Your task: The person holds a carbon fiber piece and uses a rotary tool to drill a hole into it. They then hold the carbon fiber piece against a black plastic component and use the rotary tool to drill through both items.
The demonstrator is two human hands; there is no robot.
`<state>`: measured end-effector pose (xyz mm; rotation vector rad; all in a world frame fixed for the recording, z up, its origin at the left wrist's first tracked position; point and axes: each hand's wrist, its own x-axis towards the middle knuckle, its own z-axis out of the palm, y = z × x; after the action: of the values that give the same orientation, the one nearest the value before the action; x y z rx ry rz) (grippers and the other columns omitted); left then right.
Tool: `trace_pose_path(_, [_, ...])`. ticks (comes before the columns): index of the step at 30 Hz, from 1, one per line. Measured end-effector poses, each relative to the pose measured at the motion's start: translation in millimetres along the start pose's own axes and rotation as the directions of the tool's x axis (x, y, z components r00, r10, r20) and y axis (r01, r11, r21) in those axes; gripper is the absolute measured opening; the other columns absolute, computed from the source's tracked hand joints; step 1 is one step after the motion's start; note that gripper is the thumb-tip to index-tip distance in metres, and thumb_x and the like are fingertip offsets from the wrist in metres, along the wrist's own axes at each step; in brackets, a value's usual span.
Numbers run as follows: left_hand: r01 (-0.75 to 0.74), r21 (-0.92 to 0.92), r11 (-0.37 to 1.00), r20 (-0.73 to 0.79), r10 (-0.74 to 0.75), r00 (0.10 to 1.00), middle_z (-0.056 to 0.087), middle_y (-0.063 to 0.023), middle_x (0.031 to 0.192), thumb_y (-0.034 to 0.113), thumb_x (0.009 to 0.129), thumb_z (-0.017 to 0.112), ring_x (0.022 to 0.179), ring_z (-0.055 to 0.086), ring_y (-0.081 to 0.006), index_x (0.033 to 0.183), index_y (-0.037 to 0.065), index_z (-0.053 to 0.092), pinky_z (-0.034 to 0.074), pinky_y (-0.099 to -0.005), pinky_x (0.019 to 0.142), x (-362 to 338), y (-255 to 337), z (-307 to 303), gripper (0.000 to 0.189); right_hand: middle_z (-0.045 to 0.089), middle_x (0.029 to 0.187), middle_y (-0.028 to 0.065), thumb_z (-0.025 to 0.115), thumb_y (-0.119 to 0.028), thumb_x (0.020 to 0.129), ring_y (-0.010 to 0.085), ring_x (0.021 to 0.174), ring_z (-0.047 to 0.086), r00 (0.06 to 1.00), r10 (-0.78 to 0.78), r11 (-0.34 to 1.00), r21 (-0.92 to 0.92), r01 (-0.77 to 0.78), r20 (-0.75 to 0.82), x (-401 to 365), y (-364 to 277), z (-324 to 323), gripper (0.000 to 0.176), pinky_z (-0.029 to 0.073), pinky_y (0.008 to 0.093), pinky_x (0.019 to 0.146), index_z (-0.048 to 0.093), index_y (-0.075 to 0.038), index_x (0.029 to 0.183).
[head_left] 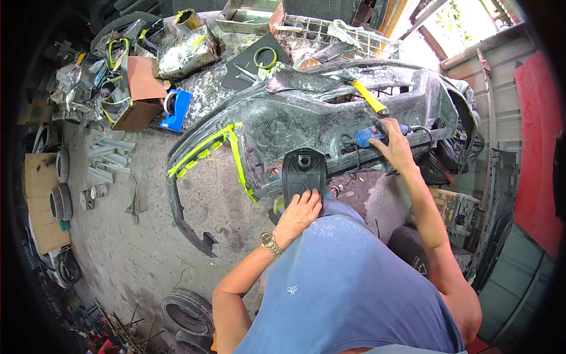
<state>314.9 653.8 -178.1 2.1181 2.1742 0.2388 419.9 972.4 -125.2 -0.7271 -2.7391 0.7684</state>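
A large dark carbon-fibre car bumper (277, 127) with yellow-green tape strips (236, 156) lies on the concrete floor in front of me. My left hand (300, 211) rests on the lower end of a black rounded panel (304, 171), fingers curled over its edge. My right hand (392, 144) reaches out to the bumper's right part and grips a blue power tool (368, 135) with a black cord. A yellow-handled tool (370, 99) lies on the bumper just above that hand. I wear a watch on the left wrist and a blue shirt.
A blue tape dispenser (175, 109), a cardboard box (138, 88) and piles of scraps lie at the upper left. A wire crate (330, 32) stands behind the bumper. Tape rolls (188, 310) lie low on the floor. A red panel (539, 147) leans at the right.
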Motion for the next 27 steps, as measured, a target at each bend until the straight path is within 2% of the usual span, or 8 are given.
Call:
trace_pose_path(1, [-0.028,0.021,0.999,0.055,0.027,0.998,0.056,-0.0123,0.125,0.016,0.085,0.054,0.105,0.053,-0.0237,0.115,0.001,0.061,0.043,-0.034,0.086,3,0,-2,0.034,0.053,0.13,0.018,0.066,-0.019,0.091,0.0387,0.115,0.056,0.996,0.079,0.997,-0.002,-0.079,-0.036,-2,-16,-5,0.04,0.048,0.0431,0.092,0.054,-0.002,0.125])
trace_pose_path(3, [-0.043,0.053,0.998,-0.062,0.047,0.997,0.057,-0.0123,0.112,0.014,0.083,0.055,0.106,0.053,-0.0233,0.098,0.003,0.065,0.041,-0.0338,0.081,5,1,-4,0.021,0.053,0.127,0.0193,0.058,-0.021,0.095,0.0394,0.113,0.056,0.999,0.043,0.999,0.002,-0.043,-0.018,-9,-37,-12,0.038,0.05,0.0442,0.09,0.051,-0.004,0.129])
trace_pose_path(5, [-0.085,0.07,0.994,-0.045,0.089,0.995,0.058,-0.0118,0.107,0.015,0.083,0.056,0.105,0.054,-0.0248,0.093,0.002,0.067,0.044,-0.0415,0.089,8,1,-5,0.02,0.055,0.122,0.0178,0.053,-0.021,0.098,0.0384,0.107,0.059,0.921,-0.348,0.917,-0.14,0.373,0.175,-15,-59,-13,0.04,0.052,0.0434,0.086,0.048,-0.006,0.134])
trace_pose_path(7, [-0.082,0.078,0.994,-0.038,0.085,0.996,0.057,-0.0128,0.109,0.016,0.085,0.056,0.104,0.054,-0.025,0.098,-0.001,0.067,0.043,-0.0464,0.094,10,4,-1,0.024,0.058,0.116,0.0162,0.051,-0.022,0.098,0.0368,0.101,0.062,0.849,0.022,0.972,-0.209,0.104,0.527,-14,-101,-15,0.04,0.054,0.0429,0.08,0.048,-0.007,0.135])
trace_pose_path(8, [-0.071,0.091,0.993,-0.028,0.074,0.997,0.057,-0.0138,0.11,0.017,0.087,0.056,0.103,0.054,-0.0251,0.103,-0.005,0.066,0.042,-0.0513,0.099,11,6,1,0.029,0.06,0.104,0.0147,0.051,-0.022,0.098,0.0362,0.09,0.065,0.875,-0.135,0.97,-0.117,0.211,0.464,-21,-89,1,0.041,0.054,0.0437,0.074,0.048,-0.009,0.136])
trace_pose_path(12, [-0.054,0.074,0.996,-0.068,0.059,0.996,0.057,-0.0137,0.106,0.018,0.089,0.056,0.103,0.055,-0.0264,0.101,-0.006,0.067,0.041,-0.0589,0.102,12,10,9,0.029,0.062,0.099,0.0165,0.052,-0.022,0.097,0.0348,0.075,0.068,0.831,-0.082,0.949,-0.211,0.233,0.55,-10,-116,-1,0.037,0.055,0.0441,0.066,0.051,-0.011,0.133])
trace_pose_path(18, [-0.075,0.108,0.991,-0.066,0.083,0.994,0.056,-0.0119,0.099,0.018,0.081,0.061,0.101,0.055,-0.0272,0.093,-0.004,0.07,0.047,-0.0593,0.095,17,14,4,0.026,0.068,0.083,0.0147,0.057,-0.017,0.091,0.0315,0.076,0.07,0.794,-0.086,0.894,-0.305,0.328,0.602,10,-132,4,0.031,0.056,0.0421,0.064,0.058,-0.007,0.121])
trace_pose_path(27, [-0.067,0.095,0.993,-0.059,0.072,0.996,0.056,-0.0102,0.097,0.015,0.077,0.063,0.103,0.054,-0.0271,0.091,-0.002,0.072,0.05,-0.0563,0.093,20,16,0,0.023,0.07,0.081,0.0147,0.055,-0.021,0.094,0.0322,0.076,0.071,0.708,-0.036,0.847,-0.355,0.397,0.706,25,-135,29,0.03,0.056,0.0429,0.063,0.059,-0.01,0.121])
